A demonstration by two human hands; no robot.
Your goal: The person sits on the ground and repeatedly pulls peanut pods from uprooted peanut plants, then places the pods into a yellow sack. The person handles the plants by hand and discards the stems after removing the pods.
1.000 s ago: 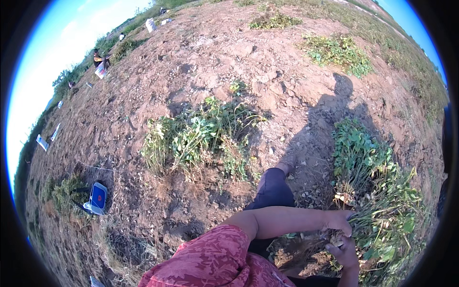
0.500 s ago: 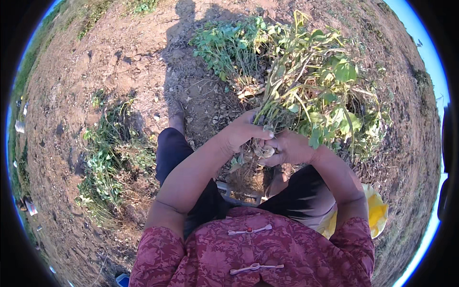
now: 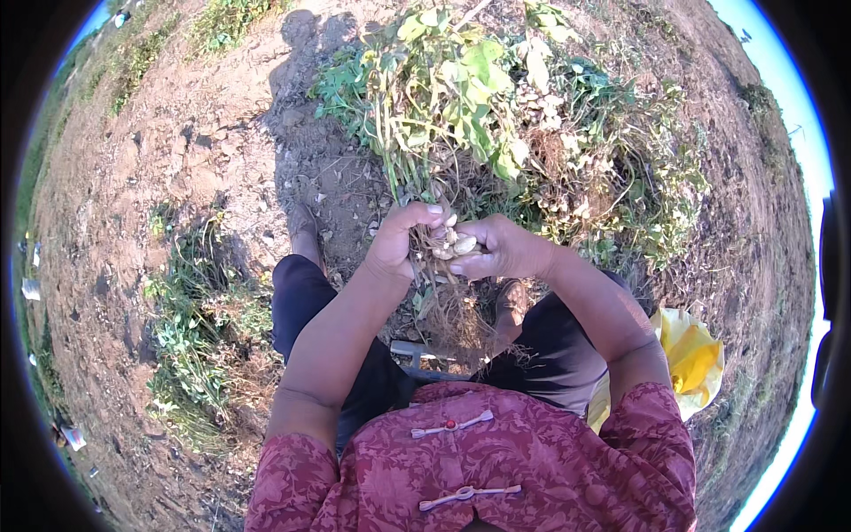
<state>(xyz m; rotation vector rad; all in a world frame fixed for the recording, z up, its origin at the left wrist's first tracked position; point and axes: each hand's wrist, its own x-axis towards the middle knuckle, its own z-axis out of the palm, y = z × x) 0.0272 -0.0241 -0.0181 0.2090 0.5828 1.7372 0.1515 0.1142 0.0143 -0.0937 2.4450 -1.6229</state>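
Observation:
A peanut plant [image 3: 448, 84] stands upright in front of me, its yellowing leaves pointing away and its stems coming down into my left hand [image 3: 394, 239]. That hand is closed around the stem base, thumb on top. Pale peanut pods [image 3: 450, 241] cluster between my two hands. From the other side my right hand [image 3: 512, 248] pinches at these pods with thumb and fingers; how many it grips is hidden. Thin brown roots [image 3: 456, 310] show below the hands, above my lap.
Pulled peanut plants with pods showing [image 3: 603, 168] lie ahead to the right. More plants [image 3: 191, 346] lie on the soil at left. A yellow and white sack [image 3: 698, 359] sits by my right side, and a grey frame [image 3: 412, 350] shows between my legs.
The plant's leafy top has swung from the right to the middle, straight ahead. Both hands have moved slightly left and a little apart, so the pods between them show more plainly.

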